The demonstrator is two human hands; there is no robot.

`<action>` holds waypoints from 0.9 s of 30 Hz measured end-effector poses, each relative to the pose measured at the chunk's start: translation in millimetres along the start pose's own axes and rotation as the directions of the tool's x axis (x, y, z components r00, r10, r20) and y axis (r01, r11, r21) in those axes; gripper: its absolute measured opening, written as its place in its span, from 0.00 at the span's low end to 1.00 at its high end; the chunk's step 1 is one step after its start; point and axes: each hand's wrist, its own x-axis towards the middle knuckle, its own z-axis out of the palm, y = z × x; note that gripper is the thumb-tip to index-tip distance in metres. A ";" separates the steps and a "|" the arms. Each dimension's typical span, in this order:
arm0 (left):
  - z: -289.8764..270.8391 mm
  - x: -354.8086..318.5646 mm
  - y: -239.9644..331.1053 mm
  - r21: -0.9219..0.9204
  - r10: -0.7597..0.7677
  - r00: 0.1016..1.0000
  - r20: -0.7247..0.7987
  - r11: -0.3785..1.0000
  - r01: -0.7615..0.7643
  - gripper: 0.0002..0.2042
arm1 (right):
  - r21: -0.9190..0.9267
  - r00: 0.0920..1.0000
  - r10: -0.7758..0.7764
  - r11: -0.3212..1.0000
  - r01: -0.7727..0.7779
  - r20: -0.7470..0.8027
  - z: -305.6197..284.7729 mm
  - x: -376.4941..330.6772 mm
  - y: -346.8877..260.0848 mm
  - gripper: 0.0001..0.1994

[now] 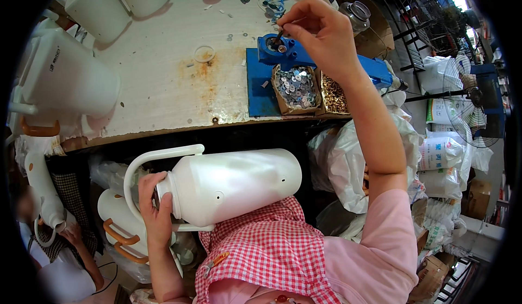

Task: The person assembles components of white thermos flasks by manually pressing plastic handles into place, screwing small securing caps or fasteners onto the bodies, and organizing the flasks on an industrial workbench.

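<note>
A worn, rust-stained white tabletop [157, 86] is filling the upper half of the view, with several white vessels [84, 70] standing at its left end and a blue fixture [265, 54] sitting towards its right. In front of the fixture, 2 cardboard boxes are holding silver washers [296, 84] and small brass-coloured parts [333, 95]. The white jug [244, 184] is lying on its side across the red checked apron [261, 239], below the tabletop's front edge, its neck facing left and 2 small holes showing in its wall. The left hand [155, 201] is curling around the neck, fingers closed on it. The right hand [323, 32] is pinching a small dark piece [279, 35] between thumb and fingertips, just above the fixture. For good work, the left hand should probably be bracing the jug against the lap so it is not rolling, while the right fingertips should be pinching lightly, staying clear of the fixture's hard edges and letting the eyes be checking the piece's alignment.
</note>
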 end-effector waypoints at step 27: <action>4.9 4.4 -1.8 -0.004 0.013 1.000 0.010 1.000 -0.013 0.19 | -0.573 0.945 0.288 0.805 -0.152 0.154 13.6 -117.0 63.8 0.08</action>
